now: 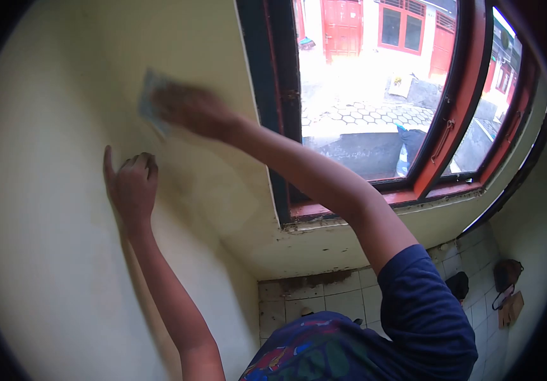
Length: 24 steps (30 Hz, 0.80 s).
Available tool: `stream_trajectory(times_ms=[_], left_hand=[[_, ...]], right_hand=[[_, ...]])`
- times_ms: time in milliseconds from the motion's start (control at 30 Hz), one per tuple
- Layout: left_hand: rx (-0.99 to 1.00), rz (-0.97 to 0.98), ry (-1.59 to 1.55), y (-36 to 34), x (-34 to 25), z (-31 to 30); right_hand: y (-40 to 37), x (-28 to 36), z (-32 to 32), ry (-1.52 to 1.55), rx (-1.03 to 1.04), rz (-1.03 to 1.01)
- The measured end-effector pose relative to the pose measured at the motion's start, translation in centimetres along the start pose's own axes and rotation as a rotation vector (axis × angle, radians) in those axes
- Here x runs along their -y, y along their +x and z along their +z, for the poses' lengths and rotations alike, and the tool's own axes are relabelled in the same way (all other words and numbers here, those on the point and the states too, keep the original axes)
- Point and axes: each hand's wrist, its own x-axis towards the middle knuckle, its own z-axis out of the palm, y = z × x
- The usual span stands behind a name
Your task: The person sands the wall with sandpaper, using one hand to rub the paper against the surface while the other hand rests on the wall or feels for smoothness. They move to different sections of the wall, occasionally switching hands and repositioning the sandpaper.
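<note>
High on the cream wall (222,181) beside the window, my right hand (200,111) is smeared by motion. It presses a pale blue-grey cloth (153,101) to the wall near the corner. Lower and to the left, my left hand (135,187) rests against the adjoining wall (45,209). One of its fingers stretches upward and the others bend loosely, with nothing held. Faint patchy marks show on the wall below the cloth.
A window with a red-brown frame (435,168) stands right of my arm, above a worn sill (324,206). White floor tiles (343,305) lie below. A dark bag (507,274) and a brown box (510,309) are at the lower right.
</note>
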Motion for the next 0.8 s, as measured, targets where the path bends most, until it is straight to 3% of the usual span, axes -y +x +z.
stream_trajectory(times_ms=[67, 133, 200, 267, 333, 433, 500, 567, 600, 667, 800], left_hand=[[0.009, -0.046, 0.02, 0.2, -0.3, 0.1], [-0.028, -0.051, 0.015, 0.4, -0.6, 0.1], [-0.061, -0.066, 0.015, 0.3, -0.6, 0.2], [-0.043, -0.044, 0.013, 0.3, -0.4, 0.0], [-0.007, -0.044, 0.023, 0.2, -0.4, -0.4], [0.019, -0.028, 0.009, 0.2, -0.2, -0.3], [0.017, -0.021, -0.018, 0.2, -0.3, 0.1], [0.053, -0.012, 0.06, 0.2, -0.1, 0.2], [0.058, -0.022, 0.072, 0.1, 0.1, 0.2], [0.073, -0.009, 0.028, 0.1, 0.1, 0.2], [0.078, -0.015, -0.004, 0.1, 0.3, -0.2]], right_hand=[[4.5, -1.8, -4.1, -0.017, 0.034, 0.089], [5.2, -2.6, -6.0, -0.024, -0.14, 0.049], [0.7, 0.7, -2.1, -0.036, -0.083, 0.155], [-6.7, 5.0, 2.9, -0.094, 0.063, 0.017], [-8.6, 6.3, 1.4, 0.073, 0.347, -0.215], [-3.5, 3.2, 2.2, -0.078, 0.199, -0.13], [3.1, -1.5, 3.8, 0.041, -0.163, 0.0], [9.3, -3.4, -0.8, 0.08, -0.261, 0.1], [10.0, -3.2, -1.9, 0.096, -0.263, 0.096], [10.3, -2.7, -3.2, -0.397, -0.245, -0.129], [5.6, 2.1, -2.4, -0.406, -0.064, -0.076]])
